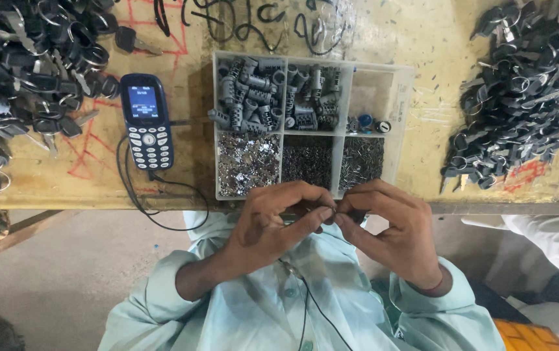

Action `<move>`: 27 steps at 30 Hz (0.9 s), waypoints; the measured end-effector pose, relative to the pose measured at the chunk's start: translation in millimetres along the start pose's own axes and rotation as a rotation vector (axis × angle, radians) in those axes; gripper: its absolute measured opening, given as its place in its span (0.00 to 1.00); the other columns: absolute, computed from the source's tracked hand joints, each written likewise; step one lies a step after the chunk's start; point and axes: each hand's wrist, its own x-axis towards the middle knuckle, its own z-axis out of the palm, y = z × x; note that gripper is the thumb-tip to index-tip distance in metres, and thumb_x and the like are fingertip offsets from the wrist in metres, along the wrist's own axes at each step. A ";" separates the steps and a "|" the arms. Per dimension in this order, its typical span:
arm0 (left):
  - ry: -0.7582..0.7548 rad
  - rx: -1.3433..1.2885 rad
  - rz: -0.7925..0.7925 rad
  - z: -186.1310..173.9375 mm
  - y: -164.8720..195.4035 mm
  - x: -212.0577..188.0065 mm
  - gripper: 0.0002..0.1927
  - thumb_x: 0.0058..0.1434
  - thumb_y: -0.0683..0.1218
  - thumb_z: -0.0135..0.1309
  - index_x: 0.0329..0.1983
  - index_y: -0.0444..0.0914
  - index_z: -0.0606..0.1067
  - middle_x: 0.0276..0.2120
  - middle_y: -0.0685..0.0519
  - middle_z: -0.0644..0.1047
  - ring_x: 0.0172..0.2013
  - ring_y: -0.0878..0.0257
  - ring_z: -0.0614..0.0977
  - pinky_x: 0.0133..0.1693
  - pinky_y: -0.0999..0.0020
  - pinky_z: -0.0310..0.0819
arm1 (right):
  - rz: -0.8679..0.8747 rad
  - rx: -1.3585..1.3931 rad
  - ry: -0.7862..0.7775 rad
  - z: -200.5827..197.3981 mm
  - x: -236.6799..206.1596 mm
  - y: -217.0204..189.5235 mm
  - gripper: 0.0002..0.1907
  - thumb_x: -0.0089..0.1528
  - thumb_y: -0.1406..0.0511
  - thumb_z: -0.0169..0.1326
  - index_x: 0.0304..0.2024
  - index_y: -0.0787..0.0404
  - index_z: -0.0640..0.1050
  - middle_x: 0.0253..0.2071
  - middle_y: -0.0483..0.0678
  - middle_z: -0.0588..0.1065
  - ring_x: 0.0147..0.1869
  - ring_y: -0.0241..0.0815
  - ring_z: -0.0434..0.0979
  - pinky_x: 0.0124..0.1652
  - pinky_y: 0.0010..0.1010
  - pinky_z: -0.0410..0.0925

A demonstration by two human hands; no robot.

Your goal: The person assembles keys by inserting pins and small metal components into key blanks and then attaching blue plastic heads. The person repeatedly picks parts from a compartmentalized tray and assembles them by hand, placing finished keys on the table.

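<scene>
Plastic tray (403, 91), six compartments; left hand (273, 224), right hand (393, 231) pinching together.

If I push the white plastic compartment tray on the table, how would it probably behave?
The white plastic compartment tray would probably slide rather than tip, since it sits flat and low. It may feel heavy for its size, because several sections are full of small metal parts. The grey cylindrical pieces are heaped, so a sharp push might shift them.
</scene>
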 end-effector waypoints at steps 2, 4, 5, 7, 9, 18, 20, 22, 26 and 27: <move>0.022 0.005 0.064 0.1 3.4 -4.5 0.10 0.67 0.42 0.57 0.48 0.31 0.78 0.41 0.49 0.82 0.42 0.67 0.85 0.46 0.73 0.80 | -0.012 -0.008 0.007 1.7 -0.5 1.0 0.11 0.54 0.73 0.66 0.38 0.63 0.80 0.39 0.48 0.80 0.39 0.39 0.83 0.38 0.27 0.74; 0.038 0.008 0.105 0.7 6.1 -6.2 0.09 0.68 0.41 0.56 0.48 0.32 0.77 0.42 0.49 0.81 0.42 0.67 0.83 0.45 0.73 0.79 | -0.026 -0.039 0.030 4.8 -1.2 3.0 0.10 0.54 0.74 0.66 0.38 0.63 0.80 0.39 0.48 0.80 0.39 0.40 0.83 0.37 0.27 0.73; 0.044 0.010 0.125 1.1 6.8 -5.7 0.08 0.69 0.41 0.56 0.48 0.32 0.77 0.43 0.49 0.80 0.41 0.68 0.83 0.44 0.73 0.79 | -0.075 -0.055 0.073 7.9 -1.7 4.5 0.11 0.55 0.73 0.67 0.39 0.63 0.80 0.40 0.48 0.80 0.40 0.40 0.83 0.38 0.28 0.74; 0.093 0.058 0.119 1.4 6.8 -2.5 0.08 0.65 0.40 0.58 0.46 0.33 0.78 0.41 0.50 0.81 0.39 0.67 0.83 0.42 0.73 0.78 | -0.173 -0.087 0.158 14.8 -2.0 9.4 0.13 0.56 0.73 0.68 0.41 0.64 0.79 0.42 0.50 0.79 0.41 0.42 0.82 0.40 0.29 0.74; 0.077 0.091 0.042 -0.6 5.5 1.2 0.07 0.62 0.40 0.60 0.43 0.33 0.80 0.38 0.51 0.82 0.35 0.67 0.82 0.37 0.73 0.76 | -0.343 -0.140 0.195 20.6 -1.8 16.7 0.13 0.58 0.75 0.67 0.44 0.67 0.79 0.42 0.52 0.78 0.44 0.45 0.83 0.42 0.32 0.76; -0.097 -0.054 -0.057 -13.7 -10.1 -5.2 0.08 0.60 0.41 0.60 0.41 0.33 0.81 0.34 0.53 0.81 0.32 0.71 0.81 0.34 0.75 0.75 | -0.029 0.328 -0.164 3.9 10.6 26.9 0.17 0.56 0.71 0.66 0.47 0.61 0.77 0.39 0.46 0.81 0.42 0.42 0.86 0.43 0.30 0.78; -0.087 -0.234 -0.213 -10.9 -16.4 -4.5 0.07 0.61 0.41 0.60 0.40 0.33 0.81 0.32 0.53 0.80 0.29 0.71 0.79 0.31 0.76 0.75 | -0.003 0.122 -0.060 0.0 32.2 20.7 0.14 0.58 0.73 0.64 0.46 0.61 0.78 0.39 0.46 0.81 0.39 0.42 0.84 0.40 0.30 0.76; -0.053 -0.330 -0.242 -8.4 -22.1 -1.7 0.08 0.63 0.42 0.58 0.41 0.33 0.80 0.32 0.53 0.80 0.31 0.71 0.80 0.32 0.75 0.77 | -0.180 -0.339 0.125 4.4 63.1 17.2 0.09 0.61 0.73 0.65 0.44 0.62 0.81 0.39 0.50 0.78 0.38 0.48 0.80 0.38 0.36 0.71; -0.066 -0.347 -0.216 -4.6 -25.1 -0.1 0.08 0.64 0.43 0.57 0.40 0.32 0.79 0.32 0.53 0.81 0.32 0.71 0.81 0.32 0.73 0.80 | -0.300 -0.620 0.096 8.7 107.7 15.9 0.08 0.61 0.68 0.64 0.42 0.60 0.80 0.43 0.56 0.72 0.42 0.55 0.77 0.39 0.42 0.69; -0.068 -0.316 -0.204 -5.8 -24.5 -0.2 0.07 0.63 0.43 0.57 0.40 0.32 0.79 0.32 0.53 0.81 0.32 0.71 0.81 0.33 0.74 0.80 | -0.235 -0.496 0.093 5.3 108.2 15.5 0.08 0.64 0.68 0.63 0.45 0.60 0.79 0.45 0.54 0.72 0.43 0.53 0.77 0.40 0.40 0.70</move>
